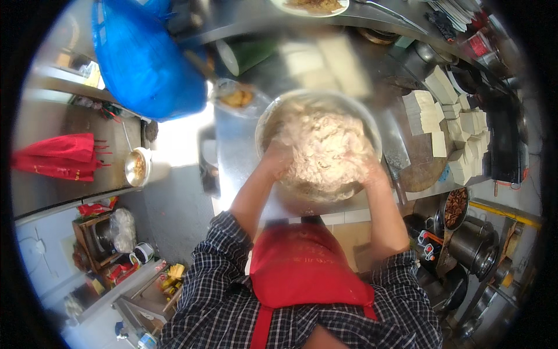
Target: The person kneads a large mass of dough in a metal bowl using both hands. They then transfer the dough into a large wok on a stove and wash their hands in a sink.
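A large round metal bowl stands on the steel table in front of me, filled with a pale, wet, lumpy mixture that could be dough or minced meat. From its left side my left hand grips the heap, fingers sunk into it. Across from it, my right hand grips the same mass at the right, smeared with it. Motion blurs both hands, and their fingertips are hidden in the mixture. Behind the bowl's rim lie blurred pale slabs.
Left of the bowl are a clear bag of yellowish food and a large blue plastic bag. A cleaver lies at the right by a round chopping board. Stacked pale sheets stand beyond. A green gourd-like vegetable sits behind.
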`<action>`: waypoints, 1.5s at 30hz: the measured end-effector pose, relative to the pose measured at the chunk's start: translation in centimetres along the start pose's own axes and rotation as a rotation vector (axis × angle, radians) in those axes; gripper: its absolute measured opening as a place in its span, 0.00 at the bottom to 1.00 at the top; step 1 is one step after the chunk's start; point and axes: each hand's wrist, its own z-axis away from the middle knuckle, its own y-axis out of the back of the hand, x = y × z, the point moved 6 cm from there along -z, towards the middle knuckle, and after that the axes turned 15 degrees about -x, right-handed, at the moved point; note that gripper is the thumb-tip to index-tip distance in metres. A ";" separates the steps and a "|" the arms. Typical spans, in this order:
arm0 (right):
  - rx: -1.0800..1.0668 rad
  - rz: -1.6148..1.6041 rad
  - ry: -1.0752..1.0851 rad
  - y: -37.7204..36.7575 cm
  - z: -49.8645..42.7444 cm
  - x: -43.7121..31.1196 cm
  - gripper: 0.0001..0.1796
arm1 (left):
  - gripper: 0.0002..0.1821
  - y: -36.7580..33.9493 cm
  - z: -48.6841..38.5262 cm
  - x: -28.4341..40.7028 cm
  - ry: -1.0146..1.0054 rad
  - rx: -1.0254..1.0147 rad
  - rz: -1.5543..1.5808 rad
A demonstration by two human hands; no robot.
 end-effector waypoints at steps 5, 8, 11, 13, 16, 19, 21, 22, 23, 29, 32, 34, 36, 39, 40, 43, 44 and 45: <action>-0.050 0.503 -0.032 -3.7 2.1 -3.9 0.48 | 0.23 -1.0 2.8 -0.7 0.174 0.079 -0.087; -0.219 0.651 0.104 -6.0 2.6 -5.0 0.41 | 0.25 -1.6 4.0 -2.0 0.095 0.038 -0.230; -0.353 0.893 0.138 -7.6 3.1 -4.2 0.34 | 0.27 -3.0 6.2 -3.9 0.079 -0.079 -0.421; -0.393 0.913 0.233 -8.5 3.4 -3.3 0.30 | 0.28 -5.5 7.8 -3.7 -0.003 -0.189 -0.848; -0.294 1.173 0.155 -9.4 2.7 -0.2 0.27 | 0.22 -7.9 10.6 -2.8 0.121 -0.069 -1.061; -0.408 1.879 -0.046 -11.1 2.1 3.8 0.24 | 0.19 -8.9 12.4 0.0 0.160 -0.211 -1.395; -0.639 1.652 0.017 -12.5 3.2 4.4 0.24 | 0.17 -5.7 13.0 0.5 0.539 -0.067 -1.551; -0.721 1.584 -0.070 -12.8 4.1 4.7 0.25 | 0.17 -4.7 12.6 1.4 0.412 -0.006 -1.438; -0.692 1.632 -0.105 -12.6 5.1 4.1 0.25 | 0.17 -3.9 12.2 2.0 0.234 0.092 -1.339; -0.110 1.615 0.053 -8.8 7.2 0.2 0.30 | 0.24 0.2 4.3 -1.2 -0.083 0.299 -1.242; 0.418 0.901 -0.400 0.3 5.5 4.0 0.37 | 0.30 2.4 1.1 -5.5 0.338 0.144 -0.681; 0.306 0.315 -0.263 2.4 3.1 7.6 0.41 | 0.31 2.3 0.0 -6.6 0.265 0.077 -0.162; 0.143 -0.254 -0.187 2.8 1.1 10.4 0.38 | 0.31 2.6 -0.5 -7.1 0.255 0.092 -0.016; 0.124 -0.403 -0.196 3.3 0.8 11.4 0.32 | 0.30 2.4 -1.0 -7.4 0.198 0.021 0.130; 0.211 -0.332 -0.201 3.7 1.7 11.0 0.27 | 0.30 2.7 -0.9 -7.6 0.246 0.048 0.060; 0.169 -0.384 -0.168 2.3 2.7 9.5 0.28 | 0.28 2.4 -0.4 -6.2 0.140 0.031 -0.030; 0.153 -0.360 -0.111 1.9 2.9 8.7 0.30 | 0.27 2.3 0.0 -5.9 0.157 0.064 -0.013; 0.113 -0.367 -0.067 1.2 3.0 7.9 0.30 | 0.26 2.1 0.4 -5.5 0.179 0.067 -0.025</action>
